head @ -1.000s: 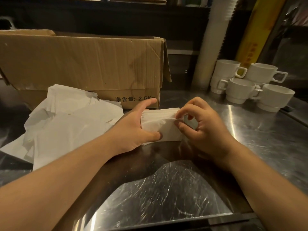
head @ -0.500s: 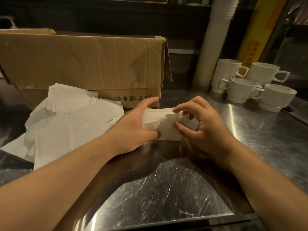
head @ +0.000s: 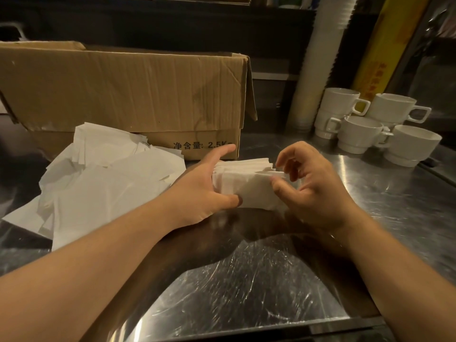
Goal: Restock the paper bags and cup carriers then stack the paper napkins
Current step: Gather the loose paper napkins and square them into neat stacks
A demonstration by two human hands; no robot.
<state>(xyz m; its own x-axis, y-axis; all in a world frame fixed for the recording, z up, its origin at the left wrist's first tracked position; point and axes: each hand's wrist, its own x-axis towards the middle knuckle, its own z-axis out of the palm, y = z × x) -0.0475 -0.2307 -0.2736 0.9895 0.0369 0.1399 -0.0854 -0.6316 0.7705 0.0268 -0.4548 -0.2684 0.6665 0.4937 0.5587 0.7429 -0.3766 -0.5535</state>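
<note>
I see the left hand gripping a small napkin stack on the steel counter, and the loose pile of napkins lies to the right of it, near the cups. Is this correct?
Not quite. In the head view the loose pile of napkins lies to the left of the napkin stack, before the cardboard box. The left hand does grip the stack on the steel counter.

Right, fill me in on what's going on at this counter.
A person is squaring up a small stack of paper napkins on the steel counter. The left hand grips the stack's left end, thumb in front and fingers behind, while the right hand pinches its right edge. A loose, untidy pile of napkins lies to the left, in front of an open cardboard box. White cups stand at the back right.
</note>
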